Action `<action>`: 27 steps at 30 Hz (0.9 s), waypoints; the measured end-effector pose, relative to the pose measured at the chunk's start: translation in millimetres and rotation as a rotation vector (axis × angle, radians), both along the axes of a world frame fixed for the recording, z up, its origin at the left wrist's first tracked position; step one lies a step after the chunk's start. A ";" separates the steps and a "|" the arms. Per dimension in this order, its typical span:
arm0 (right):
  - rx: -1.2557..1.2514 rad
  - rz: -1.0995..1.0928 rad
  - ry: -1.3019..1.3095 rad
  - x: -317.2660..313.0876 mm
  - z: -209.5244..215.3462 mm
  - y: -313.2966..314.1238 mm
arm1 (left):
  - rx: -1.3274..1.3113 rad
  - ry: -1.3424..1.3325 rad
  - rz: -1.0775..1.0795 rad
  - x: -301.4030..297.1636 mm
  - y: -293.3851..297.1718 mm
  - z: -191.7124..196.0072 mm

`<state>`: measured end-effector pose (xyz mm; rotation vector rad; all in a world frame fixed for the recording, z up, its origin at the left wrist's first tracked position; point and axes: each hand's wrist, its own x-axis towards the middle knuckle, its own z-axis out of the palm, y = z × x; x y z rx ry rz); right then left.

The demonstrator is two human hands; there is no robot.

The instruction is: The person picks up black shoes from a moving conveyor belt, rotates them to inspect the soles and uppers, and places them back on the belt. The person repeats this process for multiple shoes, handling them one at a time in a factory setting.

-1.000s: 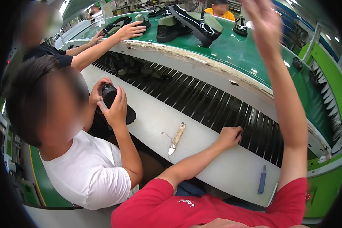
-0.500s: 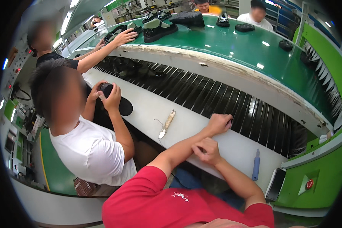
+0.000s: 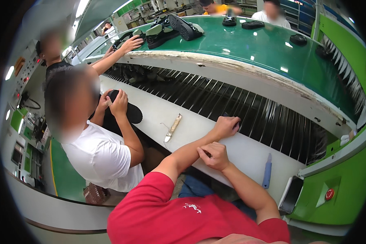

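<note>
R. hand (image 3: 213,155), loosely curled, is up against the l. forearm (image 3: 187,152); blue-handled tool (image 3: 267,173) lies to its right on the white ledge (image 3: 252,156). L. hand (image 3: 226,127) is half-closed by the slatted rack (image 3: 254,116); can't tell if anything's in it. Wrapped tool (image 3: 173,127) lies left of it, untouched. Prob. a pause betw. steps; any r.-hand pick-up would call for leaving the forearm 1st. Shoes (image 3: 186,27) sit well beyond both, on the green table (image 3: 248,49).

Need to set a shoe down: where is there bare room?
On the white ledge, between the wrapped tool and left hand, and between the right hand and blue-handled tool. On the green surface, the front middle, right of the tipped shoe. Its left end is crowded with shoes and a co-worker's hand.
</note>
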<state>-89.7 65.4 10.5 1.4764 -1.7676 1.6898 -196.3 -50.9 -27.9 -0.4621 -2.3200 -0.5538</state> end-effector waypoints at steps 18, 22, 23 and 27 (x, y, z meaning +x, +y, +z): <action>0.043 -0.046 -0.039 -1.4 -3.1 0.4 | -0.012 0.018 0.027 -0.7 0.8 -5.2; 0.037 -0.026 -0.050 -1.5 -4.6 -0.6 | -0.009 0.007 0.037 -1.1 0.9 -5.4; 0.031 -0.034 -0.032 -1.4 -4.6 -0.8 | -0.012 0.001 0.042 -1.3 0.8 -5.2; 0.050 -0.037 -0.042 -1.0 -3.7 0.5 | -0.012 -0.020 0.066 -1.2 1.6 -5.3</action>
